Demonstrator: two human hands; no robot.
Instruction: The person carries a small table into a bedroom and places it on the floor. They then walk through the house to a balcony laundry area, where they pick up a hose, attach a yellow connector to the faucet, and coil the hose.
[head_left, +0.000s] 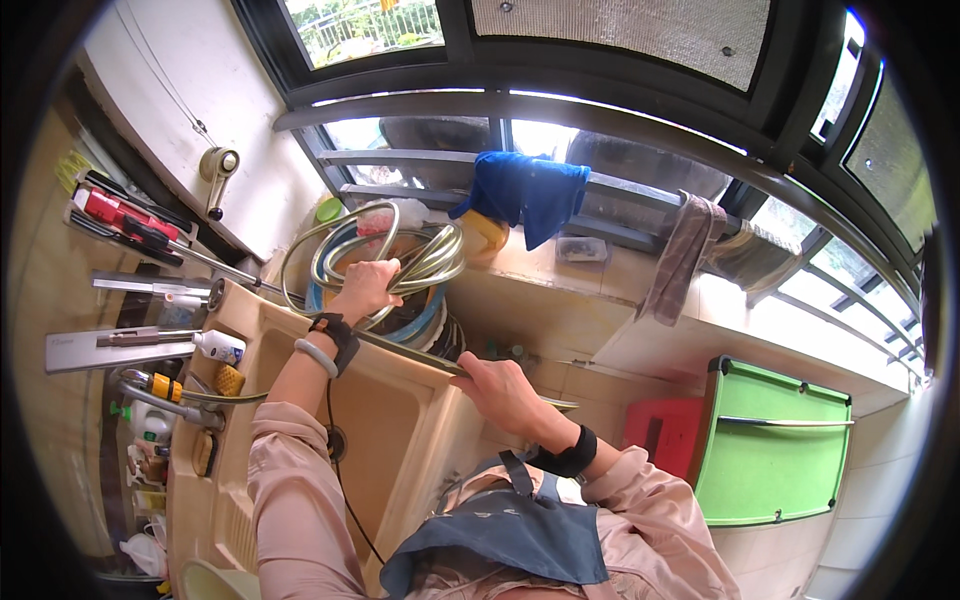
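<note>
My left hand (367, 289) is closed around coils of a translucent garden hose (431, 259), above blue-rimmed buckets beyond the sink's far corner. From there a length of the hose runs right to my right hand (487, 386), whose fingers grip it over the rim of the beige laundry sink (405, 358). More hose shows to the right of that hand. On the left, a hose end with a yellow connector (166, 388) is fixed to the metal faucet (180, 409), and its hose passes beneath my left forearm. A dark cord hangs across the sink basin.
A white bottle (219, 346), a yellow sponge (229, 380) and a brush (204, 453) stand or lie on the sink's left edge. A blue cloth (525, 187) and a brown towel (686, 255) hang on the window rail. A green mini pool table (780, 457) leans beside a red stool (660, 435).
</note>
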